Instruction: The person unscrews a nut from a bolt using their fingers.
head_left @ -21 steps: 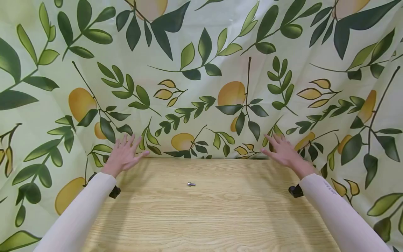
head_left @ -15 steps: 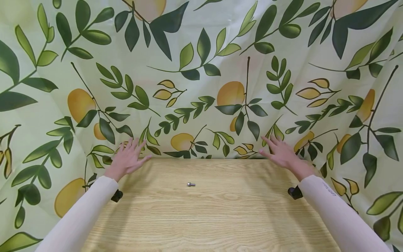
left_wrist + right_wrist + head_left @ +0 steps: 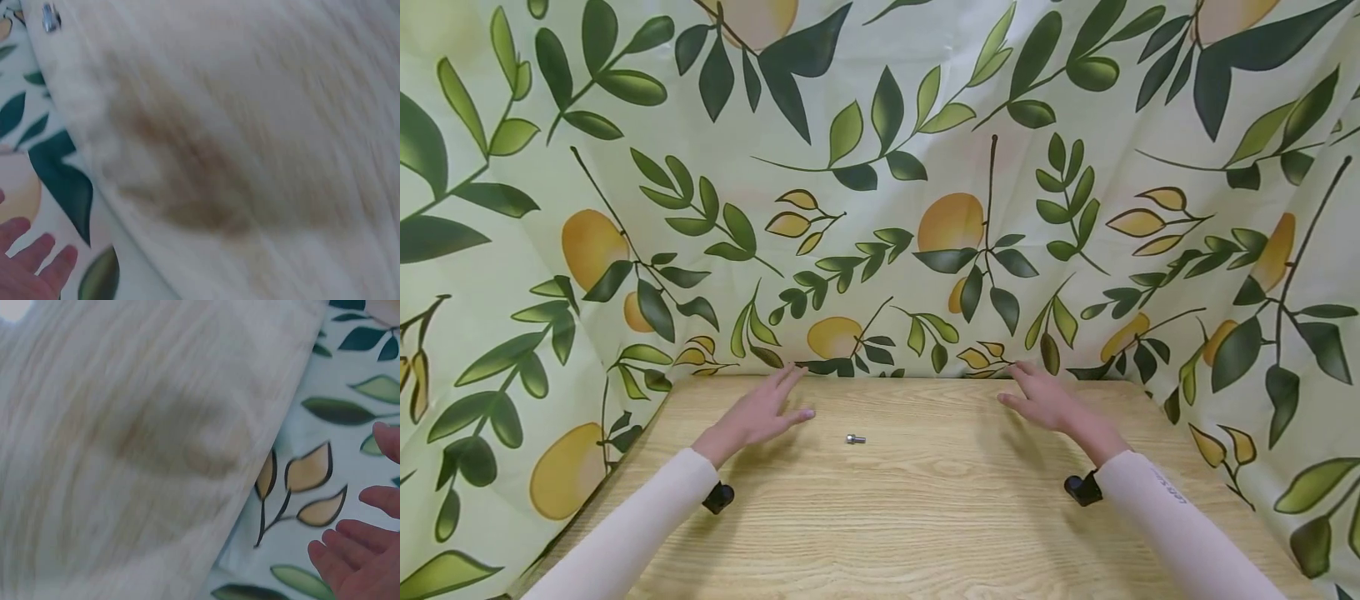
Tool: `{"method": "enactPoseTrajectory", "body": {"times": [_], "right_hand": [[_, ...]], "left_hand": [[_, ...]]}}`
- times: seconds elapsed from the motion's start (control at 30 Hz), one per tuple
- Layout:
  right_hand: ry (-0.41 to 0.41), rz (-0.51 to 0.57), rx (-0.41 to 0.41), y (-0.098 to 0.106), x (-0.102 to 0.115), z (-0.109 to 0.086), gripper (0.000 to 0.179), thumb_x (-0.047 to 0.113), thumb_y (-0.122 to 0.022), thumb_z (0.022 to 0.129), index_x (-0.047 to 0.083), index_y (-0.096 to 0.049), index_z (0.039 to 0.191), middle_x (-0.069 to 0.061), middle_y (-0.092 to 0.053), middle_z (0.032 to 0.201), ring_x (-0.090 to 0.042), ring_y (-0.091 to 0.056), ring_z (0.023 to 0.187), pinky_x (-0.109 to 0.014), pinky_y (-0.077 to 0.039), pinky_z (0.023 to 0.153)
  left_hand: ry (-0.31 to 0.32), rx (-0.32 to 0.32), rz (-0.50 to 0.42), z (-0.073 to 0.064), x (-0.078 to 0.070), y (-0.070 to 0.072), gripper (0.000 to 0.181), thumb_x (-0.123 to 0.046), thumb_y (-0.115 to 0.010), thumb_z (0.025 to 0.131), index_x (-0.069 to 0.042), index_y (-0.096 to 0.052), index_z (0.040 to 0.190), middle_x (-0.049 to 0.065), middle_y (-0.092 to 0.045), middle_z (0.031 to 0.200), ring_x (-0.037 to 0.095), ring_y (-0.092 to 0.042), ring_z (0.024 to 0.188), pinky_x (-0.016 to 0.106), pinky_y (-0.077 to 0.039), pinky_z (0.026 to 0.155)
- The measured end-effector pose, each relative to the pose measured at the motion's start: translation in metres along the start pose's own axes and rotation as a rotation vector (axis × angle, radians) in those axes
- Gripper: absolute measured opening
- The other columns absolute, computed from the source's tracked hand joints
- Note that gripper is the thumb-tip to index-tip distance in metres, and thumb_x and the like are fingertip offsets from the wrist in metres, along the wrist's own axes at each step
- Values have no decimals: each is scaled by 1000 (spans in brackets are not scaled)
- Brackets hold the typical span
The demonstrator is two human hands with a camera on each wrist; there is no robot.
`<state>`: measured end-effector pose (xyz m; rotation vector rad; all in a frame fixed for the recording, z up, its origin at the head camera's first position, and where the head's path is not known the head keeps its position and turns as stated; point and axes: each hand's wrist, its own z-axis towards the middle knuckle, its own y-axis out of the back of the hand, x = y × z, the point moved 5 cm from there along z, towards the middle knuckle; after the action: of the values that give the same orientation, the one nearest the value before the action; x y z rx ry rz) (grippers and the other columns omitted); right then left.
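A small metal screw (image 3: 856,439) with a cylindrical head lies on its side on the wooden table (image 3: 880,517), its head toward the left. To the left of the screw, my left hand (image 3: 758,421) hovers over the table with fingers extended and nothing held; its thumb points toward the screw. My right hand (image 3: 1047,400) is farther off on the right side, fingers stretched forward, also holding nothing. In the left wrist view the screw (image 3: 51,17) shows at the upper left, well apart from the fingertips. The right wrist view shows spread fingers (image 3: 350,550) with no object.
A cloth printed with leaves and orange fruit (image 3: 880,208) hangs behind the table and along both sides. The table's back edge (image 3: 917,379) meets this cloth. Dark wrist cameras (image 3: 718,497) sit under both forearms.
Both hands have come down and inward from the back corners, nearer the screw; the left has moved farther. The screw has stayed where it was.
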<state>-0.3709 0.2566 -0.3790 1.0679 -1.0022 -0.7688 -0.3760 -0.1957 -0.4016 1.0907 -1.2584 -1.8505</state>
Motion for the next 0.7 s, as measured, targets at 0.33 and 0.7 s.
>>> {"method": "enactPoseTrajectory", "body": {"times": [0.33, 0.7], "right_hand": [[32, 102, 12, -30, 25, 2, 66, 28, -58, 104, -8, -37, 155, -39, -37, 155, -57, -39, 142, -71, -38, 114], [48, 155, -5, -49, 50, -1, 63, 25, -62, 103, -2, -39, 156, -35, -41, 156, -55, -40, 144, -70, -37, 116]], "left_hand": [[-56, 56, -106, 13, -31, -38, 55, -24, -75, 95, 2, -58, 141, 22, -58, 145, 40, -58, 133, 56, -48, 114], [-144, 80, -112, 23, -60, -60, 35, -18, -79, 91, -1, -73, 121, 13, -73, 125, 32, -66, 121, 49, -53, 109]]}}
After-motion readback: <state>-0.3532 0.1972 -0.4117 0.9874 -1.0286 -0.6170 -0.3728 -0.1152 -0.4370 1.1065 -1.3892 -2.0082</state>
